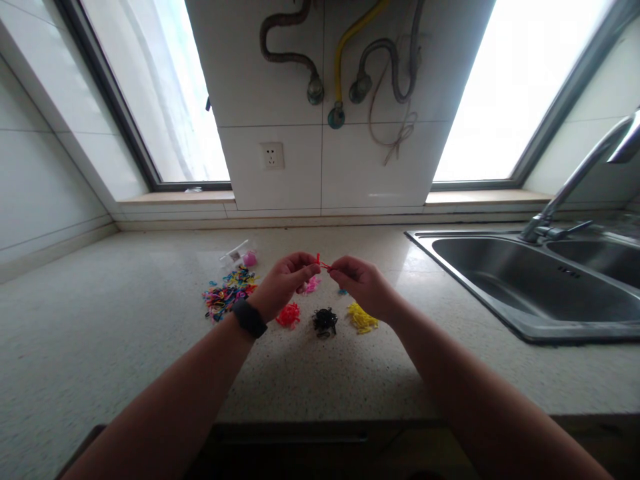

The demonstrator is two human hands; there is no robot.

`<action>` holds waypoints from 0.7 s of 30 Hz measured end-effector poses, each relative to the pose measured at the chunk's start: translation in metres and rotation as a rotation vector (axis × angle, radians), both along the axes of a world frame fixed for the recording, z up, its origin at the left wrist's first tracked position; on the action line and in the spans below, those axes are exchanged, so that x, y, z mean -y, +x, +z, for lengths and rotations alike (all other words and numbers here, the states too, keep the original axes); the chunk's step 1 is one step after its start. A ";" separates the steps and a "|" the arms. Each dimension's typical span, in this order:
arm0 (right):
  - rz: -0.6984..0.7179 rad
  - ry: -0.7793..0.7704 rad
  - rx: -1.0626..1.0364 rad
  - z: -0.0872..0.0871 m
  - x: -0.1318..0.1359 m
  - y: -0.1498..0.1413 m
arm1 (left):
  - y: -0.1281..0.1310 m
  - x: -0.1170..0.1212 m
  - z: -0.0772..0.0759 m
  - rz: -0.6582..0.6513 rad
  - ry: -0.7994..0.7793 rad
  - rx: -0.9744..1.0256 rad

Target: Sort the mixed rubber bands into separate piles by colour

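Between my two hands, above the counter, a small red rubber band (324, 265) is stretched. My left hand (295, 273), with a dark watch at the wrist, pinches one end of it; a bit of red stands up at the fingertips. On the other side my right hand (357, 277) pinches the other end. Below lie separate piles of small bands: red (289, 315), black (325, 321) and yellow (363, 318). A pink pile (312, 285) and a blue one (343, 291) are partly hidden by my hands. A mixed-colour heap (225, 297) lies left of my left hand.
A clear plastic bag (237, 255) with something pink lies behind the mixed heap. To the right, a steel sink (470, 313) with a faucet (575, 177) is set into the speckled counter (150, 333). Hoses and a socket (273, 155) are on the tiled wall.
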State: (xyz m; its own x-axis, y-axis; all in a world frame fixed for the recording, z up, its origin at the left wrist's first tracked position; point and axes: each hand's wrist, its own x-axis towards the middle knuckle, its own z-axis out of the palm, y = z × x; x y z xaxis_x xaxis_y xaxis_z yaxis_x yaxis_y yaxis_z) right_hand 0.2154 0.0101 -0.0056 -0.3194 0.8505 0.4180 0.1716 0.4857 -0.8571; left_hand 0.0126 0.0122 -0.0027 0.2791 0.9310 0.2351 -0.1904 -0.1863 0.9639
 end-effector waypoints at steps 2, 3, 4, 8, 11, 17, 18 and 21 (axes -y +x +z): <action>-0.018 0.014 0.004 0.000 0.000 0.001 | 0.000 0.000 0.000 -0.002 0.000 -0.005; -0.024 0.017 0.003 0.000 0.000 0.001 | 0.000 0.000 0.000 -0.002 0.001 -0.006; -0.029 0.018 0.001 0.001 0.000 0.001 | 0.000 0.000 0.000 -0.003 0.001 -0.006; -0.046 0.032 0.007 0.002 0.000 0.003 | 0.000 0.000 0.000 0.000 0.002 0.000; -0.070 0.066 0.015 0.001 -0.002 0.005 | -0.001 0.000 0.000 0.001 0.003 -0.007; -0.123 0.115 0.027 0.000 -0.005 0.007 | -0.002 -0.001 -0.001 0.009 0.014 -0.018; -0.130 0.121 0.029 0.000 -0.006 0.007 | -0.002 -0.002 -0.001 0.012 0.015 -0.016; -0.142 0.124 0.031 0.000 -0.006 0.008 | -0.002 -0.002 -0.001 0.019 0.009 -0.014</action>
